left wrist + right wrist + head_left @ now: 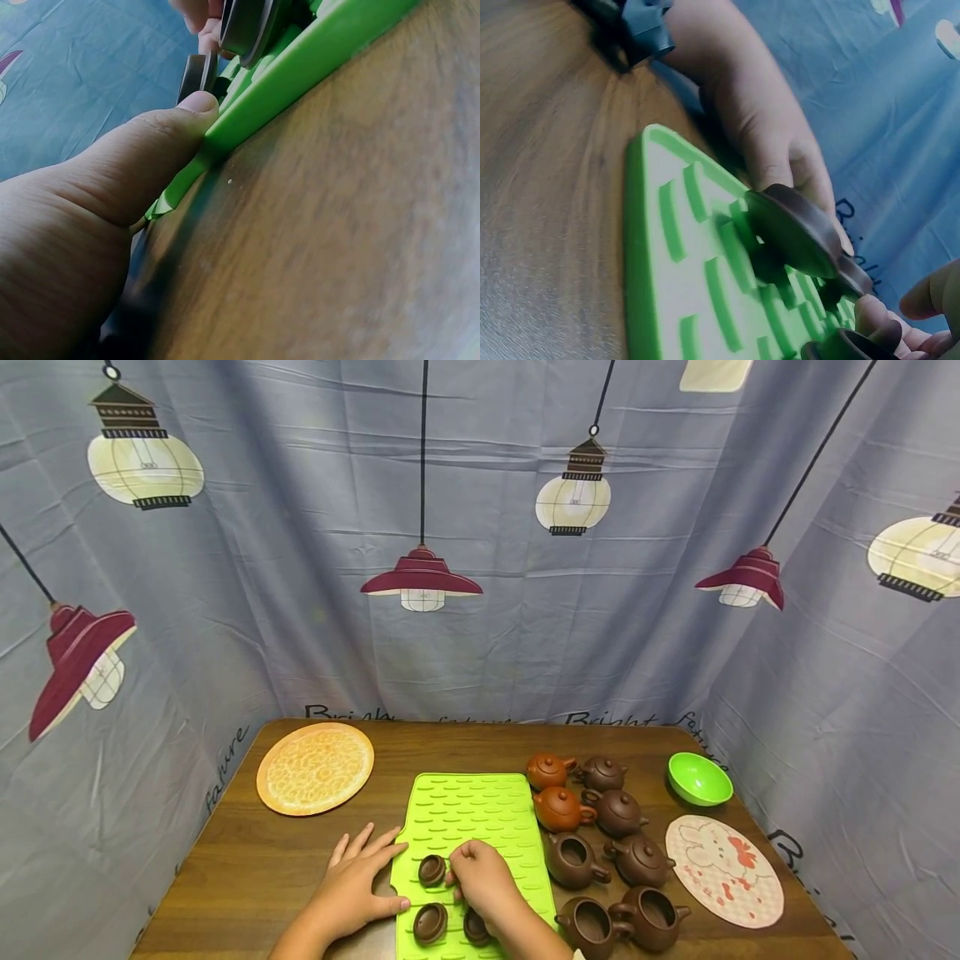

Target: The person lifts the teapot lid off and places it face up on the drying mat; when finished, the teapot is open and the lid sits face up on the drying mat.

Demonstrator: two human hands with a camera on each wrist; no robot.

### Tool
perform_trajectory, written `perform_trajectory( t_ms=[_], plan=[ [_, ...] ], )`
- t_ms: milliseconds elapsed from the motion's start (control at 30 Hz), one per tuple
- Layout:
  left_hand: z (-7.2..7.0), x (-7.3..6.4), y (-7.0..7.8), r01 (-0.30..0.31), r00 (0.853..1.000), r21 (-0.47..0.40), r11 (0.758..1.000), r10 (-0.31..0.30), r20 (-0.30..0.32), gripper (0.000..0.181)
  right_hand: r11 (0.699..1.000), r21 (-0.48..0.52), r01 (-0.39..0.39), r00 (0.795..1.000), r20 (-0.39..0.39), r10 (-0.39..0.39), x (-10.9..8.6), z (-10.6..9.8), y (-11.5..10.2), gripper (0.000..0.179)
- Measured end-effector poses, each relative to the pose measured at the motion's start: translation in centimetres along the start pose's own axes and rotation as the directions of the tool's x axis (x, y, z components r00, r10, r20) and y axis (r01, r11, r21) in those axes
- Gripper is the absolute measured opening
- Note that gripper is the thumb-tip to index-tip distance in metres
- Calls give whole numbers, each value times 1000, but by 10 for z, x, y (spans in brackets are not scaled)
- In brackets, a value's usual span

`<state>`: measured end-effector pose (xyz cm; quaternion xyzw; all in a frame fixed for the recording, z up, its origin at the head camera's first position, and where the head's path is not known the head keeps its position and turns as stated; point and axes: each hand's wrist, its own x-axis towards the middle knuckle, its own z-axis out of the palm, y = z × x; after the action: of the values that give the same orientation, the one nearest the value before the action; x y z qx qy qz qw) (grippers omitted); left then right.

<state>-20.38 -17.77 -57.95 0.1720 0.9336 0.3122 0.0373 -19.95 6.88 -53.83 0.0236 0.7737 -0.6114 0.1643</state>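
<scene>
My left hand (348, 885) rests with fingers spread at the left side of the green mat (480, 810), its thumb on the mat's edge. Several fingers lie on the table and the mat's border. Over the mat, my right hand (483, 881) has curled fingers and pinches the right rim of a small brown teapot lid (432, 871). A second teapot lid (430, 924) lies hollow side up nearer the front. A third lid (476, 927) is partly hidden under my right wrist. In the right wrist view, fingertips (870, 315) meet the far lid (855, 276).
Right of the mat stand lidless brown teapots (573, 860), lidded brown teapots (618, 812) and orange-brown lidded teapots (562, 810). Farther right are a green bowl (699, 779) and a round rabbit-print mat (723, 872). A round orange placemat (315, 768) lies at the back left.
</scene>
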Motion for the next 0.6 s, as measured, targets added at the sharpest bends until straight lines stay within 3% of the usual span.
perform_trajectory(
  t_ms=[233, 600],
  plan=[
    [0, -1, 2, -4, 1000, -4, 1000, 4, -11, 90, 997, 78, 6, 1000, 28, -8, -5, -11, 1, 24],
    [0, -1, 2, -20, 999, 4, 1000, 20, -26, 89, 989, -47, 141, 990, -21, -142, -20, -37, -2, 23]
  ],
)
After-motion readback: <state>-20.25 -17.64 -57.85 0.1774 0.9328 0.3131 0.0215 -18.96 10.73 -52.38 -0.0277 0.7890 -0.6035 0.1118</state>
